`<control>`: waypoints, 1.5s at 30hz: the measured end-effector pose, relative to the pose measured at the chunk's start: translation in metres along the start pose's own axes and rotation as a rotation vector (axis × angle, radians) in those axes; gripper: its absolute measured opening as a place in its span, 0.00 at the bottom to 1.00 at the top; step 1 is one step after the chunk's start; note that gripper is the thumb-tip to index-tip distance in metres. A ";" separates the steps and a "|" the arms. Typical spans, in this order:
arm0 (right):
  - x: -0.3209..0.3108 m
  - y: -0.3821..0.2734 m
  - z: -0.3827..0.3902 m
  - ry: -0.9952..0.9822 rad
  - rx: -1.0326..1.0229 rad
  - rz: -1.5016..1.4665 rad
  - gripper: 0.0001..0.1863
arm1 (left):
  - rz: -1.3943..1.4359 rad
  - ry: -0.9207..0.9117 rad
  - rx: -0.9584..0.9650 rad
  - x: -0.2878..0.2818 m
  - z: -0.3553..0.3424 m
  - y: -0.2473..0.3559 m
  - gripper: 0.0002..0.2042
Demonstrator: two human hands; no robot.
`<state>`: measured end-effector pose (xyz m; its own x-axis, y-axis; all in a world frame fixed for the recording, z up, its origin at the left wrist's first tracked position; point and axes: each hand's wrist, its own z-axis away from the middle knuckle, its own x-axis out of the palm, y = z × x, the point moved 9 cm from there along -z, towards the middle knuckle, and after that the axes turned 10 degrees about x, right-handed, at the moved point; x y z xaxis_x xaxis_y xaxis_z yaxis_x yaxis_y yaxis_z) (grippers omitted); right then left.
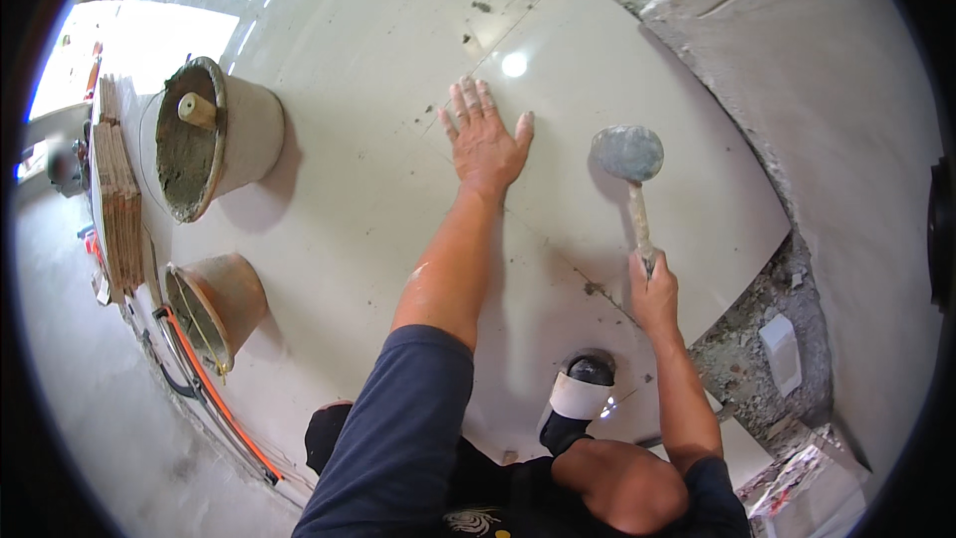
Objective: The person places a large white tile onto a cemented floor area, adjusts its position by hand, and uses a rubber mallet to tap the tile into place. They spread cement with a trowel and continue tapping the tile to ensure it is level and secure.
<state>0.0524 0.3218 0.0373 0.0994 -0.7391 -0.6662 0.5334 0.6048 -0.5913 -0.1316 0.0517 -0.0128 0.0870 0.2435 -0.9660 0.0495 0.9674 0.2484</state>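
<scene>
Pressed flat on the glossy pale floor tiles (349,120), my left hand (482,144) has its fingers spread across a joint between them. My right hand (653,289) grips the handle of a mallet (627,152) with a round grey head. That head is over the large tile (697,209) to the right; whether it touches the surface I cannot tell. Crumbs of mortar (596,289) lie along the joint between my arms.
On the left stand a large mortar-smeared bucket (244,130) with a wooden handle in it and a smaller bucket (239,299). Stacked cardboard (118,204) and an orange-edged tool (214,389) lie along the left wall. Rubble (737,349) fills the gap by the right wall (836,90).
</scene>
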 end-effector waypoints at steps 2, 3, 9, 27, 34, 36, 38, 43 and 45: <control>-0.006 0.011 0.012 -0.029 0.023 -0.048 0.17 | 0.013 -0.040 -0.008 -0.002 -0.001 0.001 0.42; -0.011 0.014 0.021 -0.031 0.020 -0.098 0.17 | 0.018 -0.019 -0.009 -0.007 0.000 0.003 0.42; -0.031 0.026 0.038 -0.011 0.035 -0.149 0.18 | -0.036 -0.130 0.109 -0.008 0.001 0.063 0.44; -0.049 0.065 0.028 0.082 0.102 -0.200 0.19 | 0.064 -0.142 0.348 0.012 0.046 0.101 0.43; -0.050 0.072 0.090 0.081 0.059 -0.233 0.19 | -0.003 -0.394 0.401 0.016 0.203 0.070 0.38; -0.048 0.069 0.098 0.125 0.010 -0.249 0.19 | 0.015 -0.262 0.458 0.008 0.205 0.074 0.37; -0.045 0.059 0.102 0.189 -0.091 -0.269 0.18 | -0.041 -0.334 0.445 0.017 0.202 0.072 0.37; -0.005 0.058 0.084 0.064 0.013 -0.017 0.18 | -0.052 -0.315 0.468 0.013 0.201 0.073 0.36; -0.004 0.056 0.085 0.081 -0.025 -0.048 0.18 | -0.039 -0.283 0.486 0.010 0.201 0.074 0.36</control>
<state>0.1532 0.3332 0.0456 0.0058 -0.7417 -0.6707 0.5148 0.5773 -0.6338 0.0728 0.1120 0.0103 0.3360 0.1157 -0.9347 0.5049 0.8157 0.2825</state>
